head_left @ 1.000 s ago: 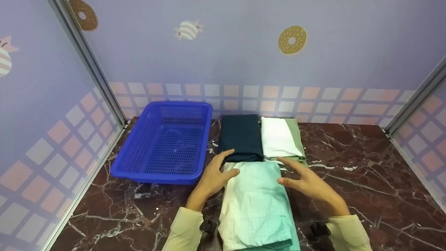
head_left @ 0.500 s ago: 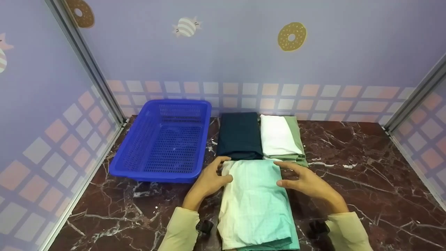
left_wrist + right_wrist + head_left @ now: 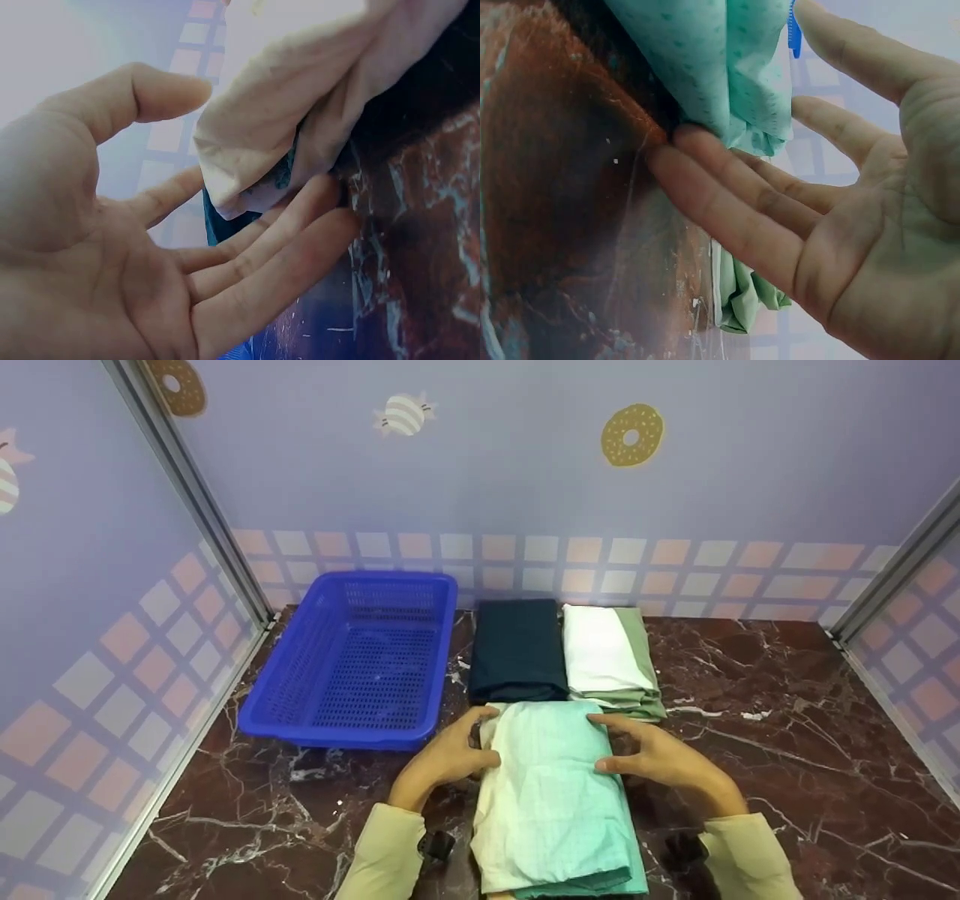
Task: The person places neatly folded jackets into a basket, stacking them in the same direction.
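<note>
A folded cloth [image 3: 555,802], shading from cream to mint green, lies lengthwise before me on the marble-patterned surface. My left hand [image 3: 450,754] is at its far left corner, thumb on the near side. In the left wrist view, the left fingers [image 3: 255,270] extend under the cloth's cream edge, the thumb apart from the index finger. My right hand [image 3: 664,754] mirrors it at the far right corner. Its fingers [image 3: 742,214] reach fairly straight beneath the mint edge in the right wrist view, thumb spread wide. Neither hand grips the cloth.
Behind the cloth lie a folded dark navy cloth [image 3: 517,649] and a folded white-and-green cloth [image 3: 604,649], side by side. A blue perforated plastic basket [image 3: 446,660] stands at the left. Patterned wall panels [image 3: 510,472] enclose the back and sides.
Both hands have lowered toward me from above the far end of the mint cloth to its two sides, fingertips now at its edges. The other cloths and the basket stay put.
</note>
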The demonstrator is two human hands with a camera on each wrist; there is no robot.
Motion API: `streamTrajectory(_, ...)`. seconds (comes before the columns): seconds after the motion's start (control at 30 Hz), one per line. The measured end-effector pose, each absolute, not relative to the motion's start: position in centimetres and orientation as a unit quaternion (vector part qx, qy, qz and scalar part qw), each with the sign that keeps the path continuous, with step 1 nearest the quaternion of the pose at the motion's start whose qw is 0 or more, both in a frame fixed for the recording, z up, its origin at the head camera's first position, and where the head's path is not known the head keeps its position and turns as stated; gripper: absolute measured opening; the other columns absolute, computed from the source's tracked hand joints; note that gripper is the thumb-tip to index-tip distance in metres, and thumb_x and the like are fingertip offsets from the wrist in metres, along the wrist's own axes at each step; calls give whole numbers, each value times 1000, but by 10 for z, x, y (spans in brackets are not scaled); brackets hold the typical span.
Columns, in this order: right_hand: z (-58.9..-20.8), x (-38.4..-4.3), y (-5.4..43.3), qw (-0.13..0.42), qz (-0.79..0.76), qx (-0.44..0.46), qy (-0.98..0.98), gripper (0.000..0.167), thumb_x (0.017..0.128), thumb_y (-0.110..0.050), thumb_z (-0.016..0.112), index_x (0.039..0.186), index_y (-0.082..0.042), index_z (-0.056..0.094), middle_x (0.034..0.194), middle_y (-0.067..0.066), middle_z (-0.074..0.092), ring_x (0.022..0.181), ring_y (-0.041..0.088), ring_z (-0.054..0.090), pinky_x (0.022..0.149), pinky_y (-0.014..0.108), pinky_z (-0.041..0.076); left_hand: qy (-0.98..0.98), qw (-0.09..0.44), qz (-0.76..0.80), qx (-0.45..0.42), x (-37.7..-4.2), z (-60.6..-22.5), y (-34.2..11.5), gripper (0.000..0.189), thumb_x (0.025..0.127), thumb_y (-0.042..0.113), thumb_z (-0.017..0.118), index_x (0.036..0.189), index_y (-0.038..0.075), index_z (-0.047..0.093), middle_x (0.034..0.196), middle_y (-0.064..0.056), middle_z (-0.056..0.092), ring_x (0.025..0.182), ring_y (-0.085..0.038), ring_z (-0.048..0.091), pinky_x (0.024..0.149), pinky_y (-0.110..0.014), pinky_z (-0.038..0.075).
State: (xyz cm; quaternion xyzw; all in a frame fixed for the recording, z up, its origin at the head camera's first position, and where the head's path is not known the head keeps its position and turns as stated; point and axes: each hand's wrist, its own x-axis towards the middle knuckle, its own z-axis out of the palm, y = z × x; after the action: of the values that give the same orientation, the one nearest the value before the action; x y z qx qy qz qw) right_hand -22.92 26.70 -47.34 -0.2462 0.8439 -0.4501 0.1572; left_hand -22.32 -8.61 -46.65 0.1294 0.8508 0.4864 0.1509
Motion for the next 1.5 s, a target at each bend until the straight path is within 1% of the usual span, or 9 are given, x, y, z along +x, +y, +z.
streamTrajectory(0.13,-474,-230,265,187,-471,-232,830,83,96,-24,81,166,-9,37,152,37,41,112,37,70,79,38,62,834,189,500,139,-223,-467,-85,76,86,6,76,156,12,48,95,-10,63,63,-18,61,60,-35,54)
streamTrajectory(0.23,-474,-230,262,183,-461,-232,837,87,95,-25,83,167,-12,35,158,35,37,105,32,72,82,38,61,828,204,500,149,-223,-468,-84,79,85,6,78,158,12,47,115,-19,63,70,-24,65,66,-43,58)
streamTrajectory(0.33,-475,-230,259,166,-443,-237,849,88,95,-30,83,167,-15,36,164,30,32,121,37,65,92,44,57,830,198,492,174,-224,-471,-84,81,84,8,79,158,13,47,134,-23,59,97,-29,65,87,-48,56)
streamTrajectory(0.47,-478,-230,255,162,-445,-243,847,89,95,-31,83,168,-18,34,169,26,26,141,46,47,102,57,51,819,185,505,202,-224,-475,-81,83,82,7,79,158,15,47,153,-20,49,128,-33,52,108,-52,44)
streamTrajectory(0.8,-498,-231,253,128,-490,-227,832,92,94,-28,84,169,-23,32,172,18,23,145,44,41,103,57,50,804,148,539,201,-226,-484,-68,74,79,0,77,148,14,53,150,-19,51,125,-33,50,109,-52,41)
streamTrajectory(1.07,-498,-232,249,123,-527,-240,806,93,96,-24,82,170,-30,27,175,12,17,150,46,35,111,63,41,788,129,571,190,-224,-487,-69,71,81,0,79,145,13,53,146,-17,51,127,-32,50,112,-52,38)
streamTrajectory(1.27,-501,-234,246,118,-565,-260,774,99,96,-13,81,172,-30,19,176,8,12,148,47,36,109,63,43,785,110,578,193,-224,-487,-70,66,82,3,79,142,13,55,145,-16,52,126,-32,51,110,-51,39)
streamTrajectory(1.37,-503,-235,245,102,-568,-258,775,99,94,-12,82,171,-27,22,176,9,15,149,41,35,111,60,40,778,97,588,199,-224,-486,-69,64,82,3,78,141,12,56,145,-16,52,124,-32,52,108,-50,41)
streamTrajectory(1.5,-503,-235,244,91,-566,-241,783,94,93,-14,84,170,-24,29,170,16,28,142,40,46,107,53,47,768,80,603,200,-225,-486,-66,63,82,3,77,141,9,56,147,-18,50,125,-32,51,108,-50,42)
